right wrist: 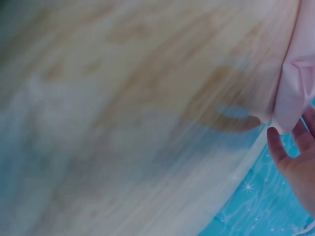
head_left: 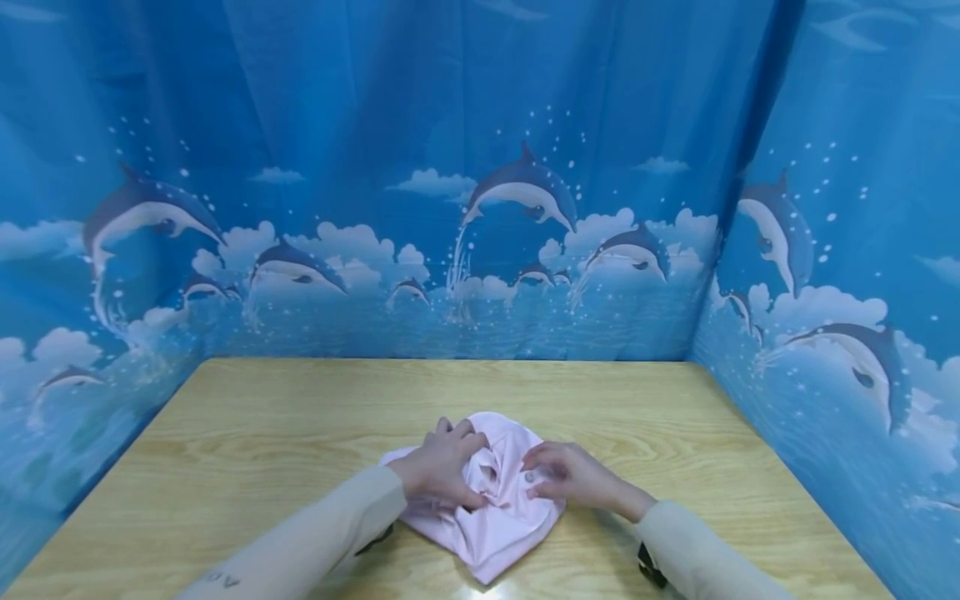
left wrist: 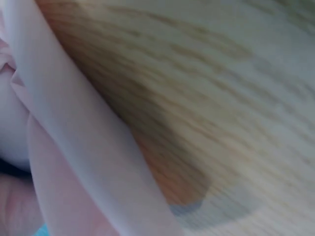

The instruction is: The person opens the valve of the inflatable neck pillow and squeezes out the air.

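Note:
A crumpled pale pink cloth (head_left: 501, 527) lies bunched on the wooden table (head_left: 300, 417), near its front edge. My left hand (head_left: 444, 468) sits on the cloth's left side, fingers curled over a raised fold and gripping it. My right hand (head_left: 561, 477) rests on the cloth's right side, its fingertips touching the fabric. The left wrist view is blurred and shows folds of the cloth (left wrist: 74, 147) against the table (left wrist: 221, 98). In the right wrist view the cloth (right wrist: 295, 83) hangs at the upper right, with my right hand (right wrist: 295, 162) below it, fingers loosely extended.
A blue curtain (head_left: 480, 208) printed with dolphins and clouds closes in the table at the back, left and right. Bare wood stretches behind and to both sides of the cloth. Long pale sleeves (head_left: 315, 542) cover both forearms.

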Tool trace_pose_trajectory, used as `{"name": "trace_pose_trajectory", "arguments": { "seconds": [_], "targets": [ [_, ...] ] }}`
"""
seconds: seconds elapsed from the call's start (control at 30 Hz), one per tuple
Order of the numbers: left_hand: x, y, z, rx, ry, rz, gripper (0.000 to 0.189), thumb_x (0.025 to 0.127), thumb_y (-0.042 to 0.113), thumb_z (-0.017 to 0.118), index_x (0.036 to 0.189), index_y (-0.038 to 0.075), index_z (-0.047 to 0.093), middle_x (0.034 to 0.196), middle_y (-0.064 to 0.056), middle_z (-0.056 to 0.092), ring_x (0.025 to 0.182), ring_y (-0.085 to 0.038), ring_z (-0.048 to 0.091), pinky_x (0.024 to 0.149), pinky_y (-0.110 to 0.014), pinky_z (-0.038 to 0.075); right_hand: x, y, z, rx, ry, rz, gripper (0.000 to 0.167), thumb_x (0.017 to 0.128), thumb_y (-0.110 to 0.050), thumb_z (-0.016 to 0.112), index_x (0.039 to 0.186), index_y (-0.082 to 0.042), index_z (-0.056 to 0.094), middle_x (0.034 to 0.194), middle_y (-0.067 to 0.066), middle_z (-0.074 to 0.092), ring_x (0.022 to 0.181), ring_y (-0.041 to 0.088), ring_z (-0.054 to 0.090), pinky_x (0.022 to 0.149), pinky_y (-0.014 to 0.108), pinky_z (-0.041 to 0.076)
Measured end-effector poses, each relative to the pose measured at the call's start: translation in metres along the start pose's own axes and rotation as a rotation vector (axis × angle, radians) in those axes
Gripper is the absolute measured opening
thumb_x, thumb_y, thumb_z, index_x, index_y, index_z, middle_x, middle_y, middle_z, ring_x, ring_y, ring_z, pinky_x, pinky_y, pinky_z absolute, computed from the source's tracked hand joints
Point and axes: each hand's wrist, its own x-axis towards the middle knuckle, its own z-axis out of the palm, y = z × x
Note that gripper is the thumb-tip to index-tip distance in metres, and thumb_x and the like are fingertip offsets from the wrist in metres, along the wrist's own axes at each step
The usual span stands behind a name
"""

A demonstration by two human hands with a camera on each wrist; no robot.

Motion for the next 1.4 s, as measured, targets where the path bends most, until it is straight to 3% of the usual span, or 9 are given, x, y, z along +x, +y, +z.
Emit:
{"name": "trace_pose_trajectory", "arguments": {
  "seconds": [0.13, 0.23, 0.33, 0.5, 0.67, 0.8, 1.0, 1.23, 1.4],
  "targets": [
    [-0.002, 0.001, 0.000, -0.005, 0.015, -0.009, 0.062, 0.058, 0.056, 0.072, 0.108, 0.025, 0.053, 0.135, -0.010, 0.037, 0.109, -0.033, 0.040, 0.080, -0.049, 0.043, 0.000, 0.000, 0.000, 0.005, -0.003, 0.001, 0.027, 0.077, -0.028, 0.070, 0.098, -0.011, 0.067, 0.106, 0.009, 0.066, 0.099, 0.023, 0.060, 0.090, 0.034, 0.047],
    [-0.003, 0.001, -0.001, -0.010, -0.012, -0.018, 0.064, 0.059, 0.057, 0.072, 0.111, 0.024, 0.052, 0.149, -0.015, 0.021, 0.126, -0.046, 0.028, 0.092, -0.064, 0.035, 0.000, 0.001, 0.000, 0.003, -0.007, 0.007, 0.027, 0.077, -0.028, 0.070, 0.098, -0.011, 0.068, 0.106, 0.008, 0.066, 0.099, 0.022, 0.060, 0.090, 0.033, 0.048],
    [0.000, 0.000, -0.002, 0.010, -0.054, -0.002, 0.066, 0.060, 0.060, 0.070, 0.111, 0.023, 0.050, 0.151, -0.015, 0.018, 0.132, -0.050, 0.017, 0.096, -0.069, 0.027, -0.001, 0.001, 0.000, -0.002, -0.008, 0.008, 0.027, 0.077, -0.029, 0.071, 0.098, -0.011, 0.068, 0.106, 0.008, 0.066, 0.099, 0.022, 0.060, 0.089, 0.032, 0.048],
    [0.006, -0.004, -0.003, 0.092, -0.095, 0.075, 0.067, 0.062, 0.065, 0.066, 0.107, 0.022, 0.045, 0.142, -0.010, 0.037, 0.130, -0.042, 0.031, 0.102, -0.060, 0.029, -0.002, 0.002, 0.000, -0.001, -0.012, 0.016, 0.027, 0.077, -0.029, 0.071, 0.098, -0.011, 0.068, 0.107, 0.008, 0.065, 0.100, 0.022, 0.060, 0.090, 0.033, 0.048],
    [0.008, -0.005, -0.001, 0.139, -0.047, 0.145, 0.066, 0.062, 0.067, 0.064, 0.107, 0.022, 0.044, 0.121, 0.000, 0.050, 0.112, -0.022, 0.047, 0.100, -0.040, 0.038, -0.001, 0.000, -0.001, -0.003, -0.023, 0.034, 0.027, 0.078, -0.030, 0.070, 0.098, -0.012, 0.068, 0.108, 0.008, 0.065, 0.100, 0.022, 0.060, 0.090, 0.033, 0.048],
    [0.005, -0.004, 0.001, 0.133, -0.021, 0.109, 0.077, 0.061, 0.068, 0.064, 0.120, 0.022, 0.045, 0.118, -0.002, 0.050, 0.104, -0.020, 0.045, 0.090, -0.034, 0.043, 0.000, -0.002, -0.002, -0.010, -0.013, 0.020, 0.027, 0.077, -0.028, 0.070, 0.098, -0.011, 0.068, 0.108, 0.009, 0.065, 0.100, 0.024, 0.060, 0.090, 0.035, 0.048],
    [0.001, -0.004, 0.004, 0.076, -0.022, 0.028, 0.102, 0.060, 0.069, 0.065, 0.142, 0.020, 0.029, 0.125, -0.010, 0.048, 0.112, -0.027, 0.044, 0.096, -0.043, 0.040, 0.001, -0.002, -0.002, -0.002, -0.008, 0.010, 0.026, 0.078, -0.026, 0.070, 0.099, -0.010, 0.067, 0.108, 0.009, 0.065, 0.100, 0.024, 0.060, 0.090, 0.035, 0.048],
    [0.004, -0.007, 0.011, 0.058, 0.033, 0.028, 0.083, 0.058, 0.067, 0.066, 0.122, 0.018, 0.050, 0.119, -0.008, 0.046, 0.101, -0.022, 0.042, 0.086, -0.036, 0.041, 0.001, -0.001, -0.002, -0.002, 0.006, 0.023, 0.024, 0.077, -0.023, 0.071, 0.098, -0.010, 0.067, 0.106, 0.008, 0.066, 0.099, 0.023, 0.061, 0.089, 0.033, 0.048],
    [0.004, -0.006, 0.008, 0.021, 0.037, 0.036, 0.073, 0.057, 0.064, 0.069, 0.113, 0.019, 0.052, 0.141, -0.016, 0.033, 0.111, -0.031, 0.042, 0.095, -0.045, 0.039, 0.000, 0.000, -0.002, -0.013, 0.011, 0.022, 0.025, 0.077, -0.024, 0.071, 0.097, -0.011, 0.067, 0.106, 0.008, 0.066, 0.099, 0.022, 0.061, 0.089, 0.033, 0.048]
  ]
}}
